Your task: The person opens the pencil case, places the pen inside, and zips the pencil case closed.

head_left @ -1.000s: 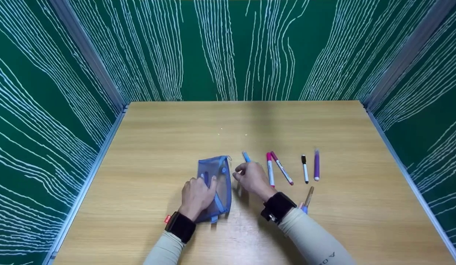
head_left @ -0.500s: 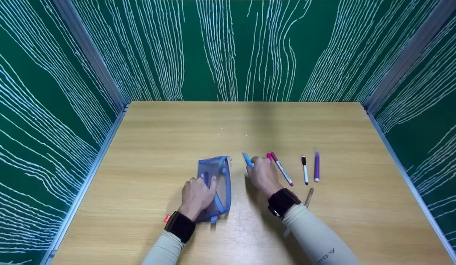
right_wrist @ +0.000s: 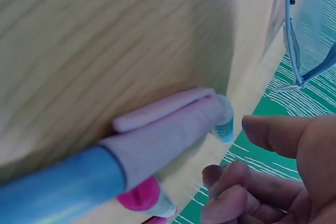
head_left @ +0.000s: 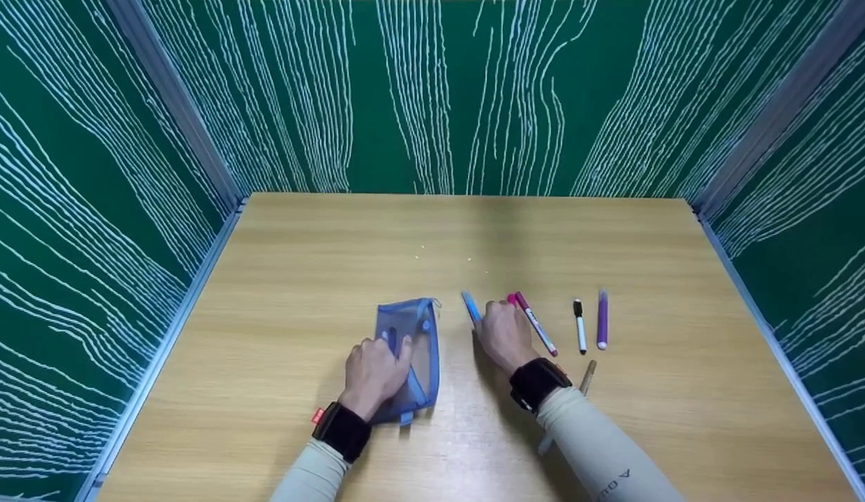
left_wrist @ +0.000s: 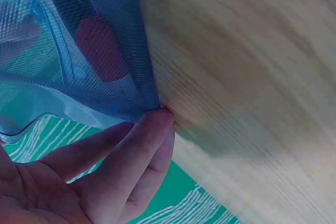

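Note:
My left hand (head_left: 374, 369) grips the blue mesh pencil case (head_left: 428, 352) at its near left side; in the left wrist view, fingertips (left_wrist: 157, 119) meet its edge. Through the mesh a red shape (left_wrist: 100, 48) and a dark one show. My right hand (head_left: 506, 335) is over the pens, beside the light blue marker (head_left: 469, 305) and covering most of a pink-capped marker (head_left: 512, 298). In the right wrist view its thumb (right_wrist: 273, 132) and fingers stand apart, with nothing seen between them. A blue pen (right_wrist: 63, 182) with a pale pink cap lies large in front.
Right of my right hand lie a magenta-and-white marker (head_left: 536, 324), a black-capped marker (head_left: 579, 326) and a purple marker (head_left: 602, 319). A brown pen (head_left: 588, 376) is beside my right wrist. Green panels (head_left: 502, 97) with white lines surround the wooden table (head_left: 321, 244).
My right hand has moved right from beside the pencil case to the light blue and pink-capped markers, then dipped slightly. The left hand and pencil case have stayed in place.

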{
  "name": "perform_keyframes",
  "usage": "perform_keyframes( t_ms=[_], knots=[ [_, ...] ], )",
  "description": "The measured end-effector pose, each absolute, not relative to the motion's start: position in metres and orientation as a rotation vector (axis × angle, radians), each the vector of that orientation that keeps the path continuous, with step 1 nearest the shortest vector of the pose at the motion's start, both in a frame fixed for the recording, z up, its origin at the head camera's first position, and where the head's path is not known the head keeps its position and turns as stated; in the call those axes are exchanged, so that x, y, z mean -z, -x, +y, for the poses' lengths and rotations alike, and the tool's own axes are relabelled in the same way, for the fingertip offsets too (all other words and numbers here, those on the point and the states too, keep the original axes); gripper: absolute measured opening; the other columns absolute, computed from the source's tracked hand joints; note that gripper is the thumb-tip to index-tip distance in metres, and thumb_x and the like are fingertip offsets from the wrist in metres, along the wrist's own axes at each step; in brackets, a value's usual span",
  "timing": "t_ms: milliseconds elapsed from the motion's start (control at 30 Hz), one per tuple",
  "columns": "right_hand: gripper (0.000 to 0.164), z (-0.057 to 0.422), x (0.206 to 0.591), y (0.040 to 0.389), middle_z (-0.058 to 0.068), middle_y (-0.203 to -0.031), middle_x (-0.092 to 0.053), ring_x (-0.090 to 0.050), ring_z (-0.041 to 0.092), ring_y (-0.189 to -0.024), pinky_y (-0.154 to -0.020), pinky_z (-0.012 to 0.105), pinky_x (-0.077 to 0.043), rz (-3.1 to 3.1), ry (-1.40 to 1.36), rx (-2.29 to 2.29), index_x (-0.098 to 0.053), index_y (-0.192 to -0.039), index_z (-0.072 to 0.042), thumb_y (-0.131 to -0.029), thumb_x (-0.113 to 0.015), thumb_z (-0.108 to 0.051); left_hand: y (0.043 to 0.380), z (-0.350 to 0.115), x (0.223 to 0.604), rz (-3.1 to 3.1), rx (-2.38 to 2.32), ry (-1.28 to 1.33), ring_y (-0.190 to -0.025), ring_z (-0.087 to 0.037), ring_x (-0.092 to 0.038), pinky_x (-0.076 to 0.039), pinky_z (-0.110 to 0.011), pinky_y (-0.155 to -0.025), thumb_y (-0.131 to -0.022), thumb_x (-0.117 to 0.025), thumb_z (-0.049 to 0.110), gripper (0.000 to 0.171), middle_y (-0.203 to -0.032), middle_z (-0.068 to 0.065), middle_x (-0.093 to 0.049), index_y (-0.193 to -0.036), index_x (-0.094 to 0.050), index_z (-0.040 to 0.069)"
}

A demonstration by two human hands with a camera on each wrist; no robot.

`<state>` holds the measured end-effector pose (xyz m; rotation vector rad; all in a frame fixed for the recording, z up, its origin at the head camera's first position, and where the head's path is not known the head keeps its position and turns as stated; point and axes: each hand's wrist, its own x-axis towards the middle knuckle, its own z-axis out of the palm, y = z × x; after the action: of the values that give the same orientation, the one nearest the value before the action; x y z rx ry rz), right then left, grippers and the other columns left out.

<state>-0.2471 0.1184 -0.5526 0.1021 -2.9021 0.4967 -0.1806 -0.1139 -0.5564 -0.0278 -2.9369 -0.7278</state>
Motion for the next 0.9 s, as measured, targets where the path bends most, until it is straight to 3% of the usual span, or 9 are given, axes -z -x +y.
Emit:
perform_keyframes(
  t_ms=[167,333,467,700,900],
  knots=[
    [0.03,0.117,0.554,0.247,0.017,-0.072,-0.067,-0.066,0.032,-0.061,-0.058,0.045,-0.056,-2.939,-0.094,-0.488,-0.057,-0.064,-0.007,-0.084,-0.078,-0.013,0.181,-0.115,0.557,-2.944,0.733,0.033,-0.061,-0.024,-0.058,-0.051,-0.04,-0.06,-0.103,-0.046,0.049,0.056,-0.067,-0.011,-0.059,-0.06,-0.049,0.013],
    [0.025,0.114,0.555,0.249,0.019,-0.074,-0.068,-0.068,0.034,-0.064,-0.06,0.046,-0.057,-2.971,-0.077,-0.483,-0.062,-0.068,-0.003,-0.085,-0.077,-0.013,0.182,-0.115,0.557,-2.953,0.732,0.028,-0.062,-0.025,-0.058,-0.051,-0.04,-0.061,-0.103,-0.045,0.049,0.057,-0.067,-0.01,-0.059,-0.058,-0.048,0.014],
    [0.018,0.111,0.557,0.25,0.02,-0.075,-0.069,-0.069,0.035,-0.065,-0.06,0.046,-0.057,-2.981,-0.067,-0.476,-0.065,-0.072,0.0,-0.085,-0.073,-0.009,0.182,-0.115,0.557,-2.963,0.752,0.022,-0.062,-0.024,-0.057,-0.05,-0.039,-0.061,-0.103,-0.044,0.05,0.056,-0.067,-0.009,-0.058,-0.06,-0.049,0.014],
    [0.017,0.107,0.559,0.25,0.023,-0.074,-0.07,-0.07,0.034,-0.065,-0.058,0.047,-0.057,-2.985,-0.02,-0.479,-0.066,-0.071,0.003,-0.087,-0.061,-0.001,0.181,-0.115,0.557,-2.939,0.722,0.027,-0.071,-0.033,-0.065,-0.053,-0.046,-0.065,-0.102,-0.048,0.049,0.057,-0.076,-0.018,-0.065,-0.062,-0.056,0.008],
    [0.015,0.106,0.559,0.25,0.023,-0.076,-0.069,-0.07,0.034,-0.067,-0.06,0.045,-0.058,-2.996,-0.012,-0.494,-0.066,-0.076,0.006,-0.087,-0.057,0.003,0.182,-0.115,0.559,-2.944,0.72,0.03,-0.067,-0.029,-0.062,-0.052,-0.043,-0.063,-0.103,-0.047,0.049,0.056,-0.073,-0.015,-0.062,-0.062,-0.054,0.01]
  ],
)
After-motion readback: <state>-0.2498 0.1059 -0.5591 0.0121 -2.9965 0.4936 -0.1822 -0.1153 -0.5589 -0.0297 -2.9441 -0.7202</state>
